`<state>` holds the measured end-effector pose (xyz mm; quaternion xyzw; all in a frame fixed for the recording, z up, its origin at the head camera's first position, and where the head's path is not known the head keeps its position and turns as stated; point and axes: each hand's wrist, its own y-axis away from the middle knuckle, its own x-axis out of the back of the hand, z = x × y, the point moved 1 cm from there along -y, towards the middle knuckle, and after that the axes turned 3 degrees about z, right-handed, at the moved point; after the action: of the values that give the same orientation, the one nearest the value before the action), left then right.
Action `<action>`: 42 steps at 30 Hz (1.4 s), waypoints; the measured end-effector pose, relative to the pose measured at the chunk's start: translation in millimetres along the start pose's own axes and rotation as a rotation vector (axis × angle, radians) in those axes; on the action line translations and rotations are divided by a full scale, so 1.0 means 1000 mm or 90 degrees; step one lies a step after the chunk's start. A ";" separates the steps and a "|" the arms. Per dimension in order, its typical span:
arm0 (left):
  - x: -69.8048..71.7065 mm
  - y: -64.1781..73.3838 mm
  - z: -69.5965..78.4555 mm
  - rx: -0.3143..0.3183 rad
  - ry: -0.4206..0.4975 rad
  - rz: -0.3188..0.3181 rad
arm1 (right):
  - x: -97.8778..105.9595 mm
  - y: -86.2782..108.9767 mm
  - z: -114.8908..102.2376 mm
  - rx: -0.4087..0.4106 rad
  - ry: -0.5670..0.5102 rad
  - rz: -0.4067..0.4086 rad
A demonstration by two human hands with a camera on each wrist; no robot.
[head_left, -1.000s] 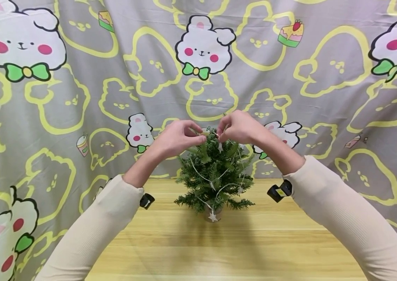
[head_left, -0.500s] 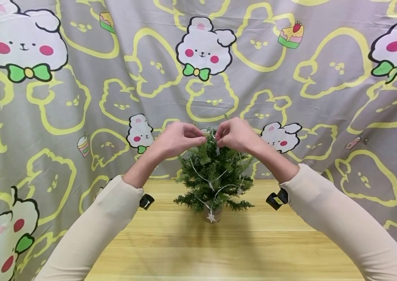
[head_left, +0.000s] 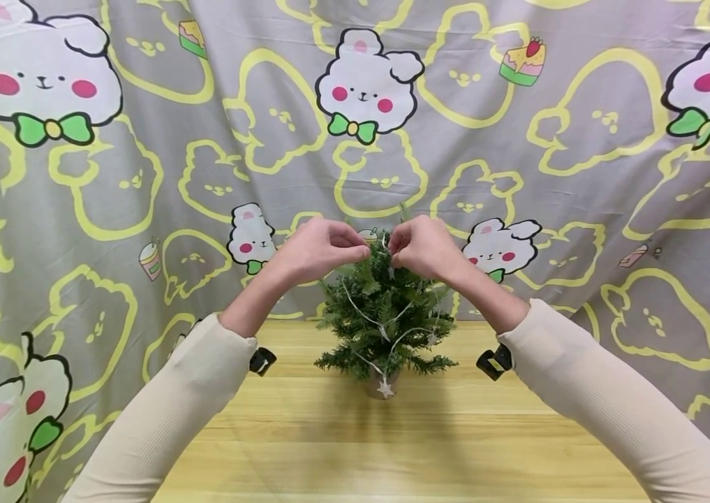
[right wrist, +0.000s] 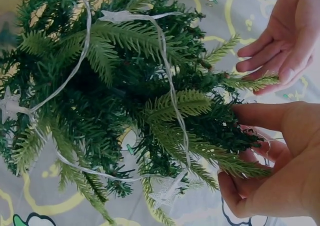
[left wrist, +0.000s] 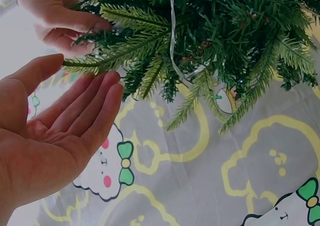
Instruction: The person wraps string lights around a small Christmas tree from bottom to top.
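Note:
A small artificial Christmas tree (head_left: 386,300) stands upright on the table, in a pot (head_left: 394,385) partly hidden by the branches. String lights (right wrist: 172,86) with clear wire and star-shaped lamps wind around it. On the left of the treetop is my left hand (head_left: 323,246), fingers fairly straight, its thumb touching a branch tip (left wrist: 82,64). Opposite, my right hand (head_left: 426,246) has curled fingers around the top branches. A thin wire (right wrist: 270,145) passes between those fingers in the right wrist view. One star lamp (head_left: 384,388) hangs in front of the pot.
The light wood table (head_left: 380,447) extends in front of the tree. Behind and to the sides hangs a grey curtain (head_left: 505,154) with bear and yellow outline prints. Black wrist devices (head_left: 262,360) sit under both cuffs.
My right hand has come slightly down and inward at the treetop, and the star lamp beneath its fingers has dropped a little with it. The left hand stays almost still.

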<state>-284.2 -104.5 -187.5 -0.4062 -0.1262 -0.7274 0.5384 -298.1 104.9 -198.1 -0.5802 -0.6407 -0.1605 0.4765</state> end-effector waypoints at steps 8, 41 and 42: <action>0.000 0.000 -0.001 -0.003 0.006 0.001 | 0.008 0.003 -0.002 -0.030 -0.041 -0.027; 0.022 0.011 -0.021 0.053 -0.021 0.060 | 0.057 0.044 0.033 -0.078 -0.036 -0.078; 0.023 0.012 -0.027 0.062 -0.026 0.074 | 0.059 0.045 0.037 -0.082 -0.034 -0.075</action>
<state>-288.0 -141.8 -190.8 -0.4012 -0.1485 -0.6795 0.5960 -265.8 180.1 -185.4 -0.5749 -0.6746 -0.2134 0.4110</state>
